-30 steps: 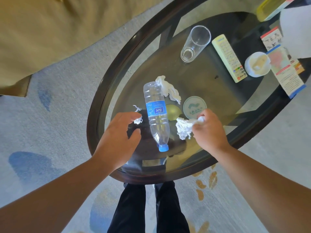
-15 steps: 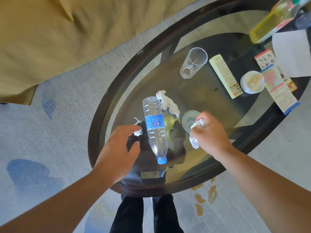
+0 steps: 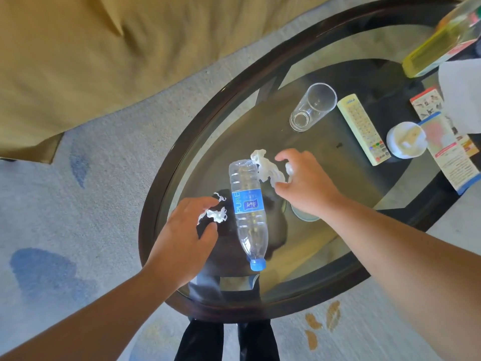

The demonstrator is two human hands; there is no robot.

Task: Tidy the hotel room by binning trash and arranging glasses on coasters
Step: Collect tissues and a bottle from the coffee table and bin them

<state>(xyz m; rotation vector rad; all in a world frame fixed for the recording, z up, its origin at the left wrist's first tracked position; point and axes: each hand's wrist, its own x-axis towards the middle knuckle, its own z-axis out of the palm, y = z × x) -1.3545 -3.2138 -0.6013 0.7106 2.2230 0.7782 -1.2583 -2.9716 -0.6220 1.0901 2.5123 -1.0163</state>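
Left hand [image 3: 187,230]: released, finger and thumb set either side of tissue scrap [image 3: 217,214], just left of bottle [image 3: 248,212]. Right hand [image 3: 304,183]: tissue wad [image 3: 289,170] clutched in palm. Crumpled tissue [image 3: 265,168] lies just left of its fingertips, against bottle's far end. Bottle laid flat on table [image 3: 147,230] between both hands, long axis near-to-far, cap near.

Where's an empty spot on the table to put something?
Bare tabletop lies between the remote and the right hand, and between the drinking glass and the table rim. It is crowded around the bottle and tissues, and by the leaflets.
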